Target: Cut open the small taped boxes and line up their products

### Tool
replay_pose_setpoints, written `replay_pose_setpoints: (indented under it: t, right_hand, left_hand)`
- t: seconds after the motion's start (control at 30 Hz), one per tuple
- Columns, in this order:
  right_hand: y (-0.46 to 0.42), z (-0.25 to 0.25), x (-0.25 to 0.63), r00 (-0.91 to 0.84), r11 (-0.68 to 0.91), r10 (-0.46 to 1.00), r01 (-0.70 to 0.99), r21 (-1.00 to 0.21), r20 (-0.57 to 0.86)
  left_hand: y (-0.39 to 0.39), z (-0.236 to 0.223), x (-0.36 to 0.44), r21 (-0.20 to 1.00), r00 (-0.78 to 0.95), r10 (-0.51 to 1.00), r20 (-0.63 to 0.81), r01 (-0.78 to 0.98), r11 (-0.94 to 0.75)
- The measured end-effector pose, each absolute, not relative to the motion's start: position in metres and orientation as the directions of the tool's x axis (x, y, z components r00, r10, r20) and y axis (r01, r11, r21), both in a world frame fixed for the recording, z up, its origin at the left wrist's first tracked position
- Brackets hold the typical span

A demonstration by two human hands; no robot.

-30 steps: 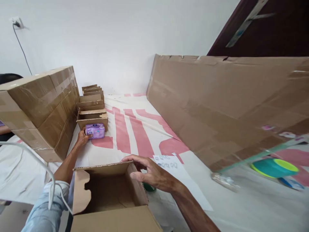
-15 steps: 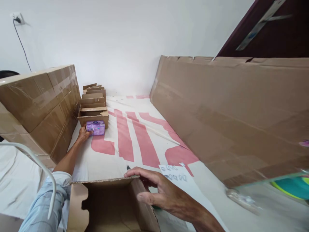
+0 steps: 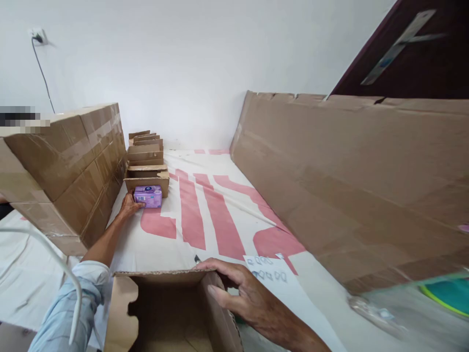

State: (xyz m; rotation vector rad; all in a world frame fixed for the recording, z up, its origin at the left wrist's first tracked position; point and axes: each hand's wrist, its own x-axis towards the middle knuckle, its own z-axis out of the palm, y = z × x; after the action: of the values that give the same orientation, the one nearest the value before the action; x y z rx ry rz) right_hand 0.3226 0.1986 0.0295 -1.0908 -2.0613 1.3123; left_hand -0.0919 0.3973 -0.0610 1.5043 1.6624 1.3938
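Out ahead on the left, my left hand (image 3: pixel 131 206) holds a purple packet (image 3: pixel 148 197), apparently a pack of tissues, from its left side. The packet is just in front of the nearest open cardboard carton (image 3: pixel 164 187) in a row of several. Close to me, a larger open cardboard box (image 3: pixel 172 298) shows a bare inside. My right hand (image 3: pixel 244 288) grips this box's far right corner, with its thumb at the inner side and its fingers over the edge. Part of those fingers is hidden.
Taped cardboard cartons (image 3: pixel 78 166) form a wall on the left. A long cardboard panel (image 3: pixel 340 181) stands along the right. Paper with drawn marks (image 3: pixel 271 276) lies beside my right hand. A white curved tube (image 3: pixel 54 254) crosses my left sleeve. A teal basin (image 3: pixel 450 293) is at far right.
The view has shifted slightly, so everything sits a little lower and further right. My left hand still has the purple packet by the carton, and my right hand stays at the box corner.
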Motion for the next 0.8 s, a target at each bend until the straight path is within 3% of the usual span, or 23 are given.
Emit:
replay_pose_setpoints:
  t: [0.27,0.5,0.8]
  right_hand:
    - [0.233,0.038,0.324,-0.439,0.271,0.892,0.327,-0.906,0.108]
    - [0.308,0.039,0.292,-0.420,0.244,0.892,0.143,-0.959,0.165]
    - [0.338,0.005,0.243,-0.404,0.272,0.882,0.018,-0.962,0.242]
  left_hand:
    - [0.301,-0.031,-0.084,0.865,-0.303,0.905,0.297,0.486,-0.121]
    - [0.178,-0.003,-0.089,0.845,-0.278,0.912,0.301,0.520,-0.121]
    - [0.113,0.008,-0.024,0.769,0.026,0.998,0.053,0.637,-0.057]
